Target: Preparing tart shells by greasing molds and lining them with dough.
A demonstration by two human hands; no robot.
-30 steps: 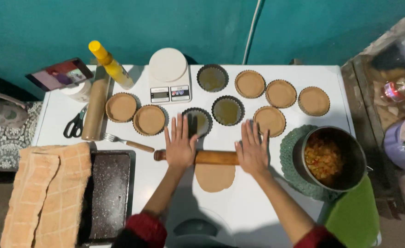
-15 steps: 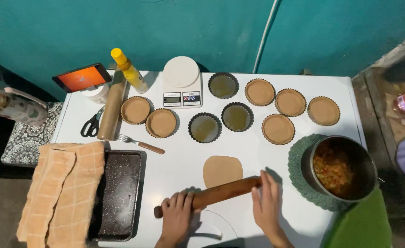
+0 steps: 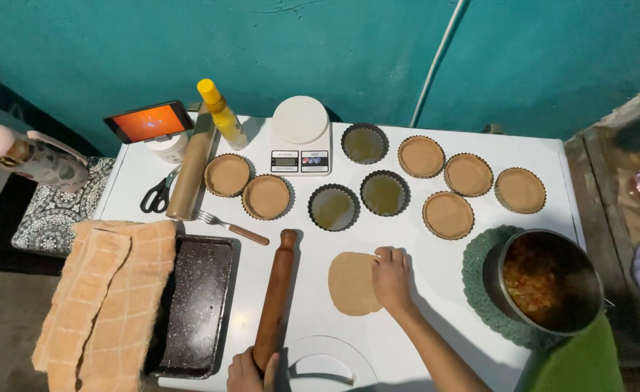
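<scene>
**A:** Right, your right hand (image 3: 393,279) lies flat, fingers loose, on the right edge of the rolled dough round (image 3: 353,283), which sits mid-table on the white tabletop (image 3: 436,305). Bare room shows between the round and the rolling pin (image 3: 275,299), and more above it up to the empty fluted tart tins (image 3: 333,207).

**B:** And your left hand (image 3: 251,372) is clenched round the pin's near end, right at the table's front edge. The pin points away from you, nearly upright in view, just beside the dark baking tray (image 3: 193,305).

**A:** Half a second ago you had both hands on the pin, lying crosswise below the dough. Now it has swung lengthwise to the left and your right hand has come off it onto the dough.

**B:** To your right, tight quarters: the steel pot of filling (image 3: 549,279) on its green knitted mat (image 3: 480,290) is near your wrist.

**A:** Lined tart shells (image 3: 447,215) run along the far right; two more sit left of the kitchen scale (image 3: 301,141). A fork (image 3: 229,226) lies above the tray, scissors (image 3: 159,192) further left.

**B:** An orange checked towel (image 3: 106,305) drapes the tray's left side. Teal wall (image 3: 334,51) behind, a phone (image 3: 149,120) propped against it.
</scene>
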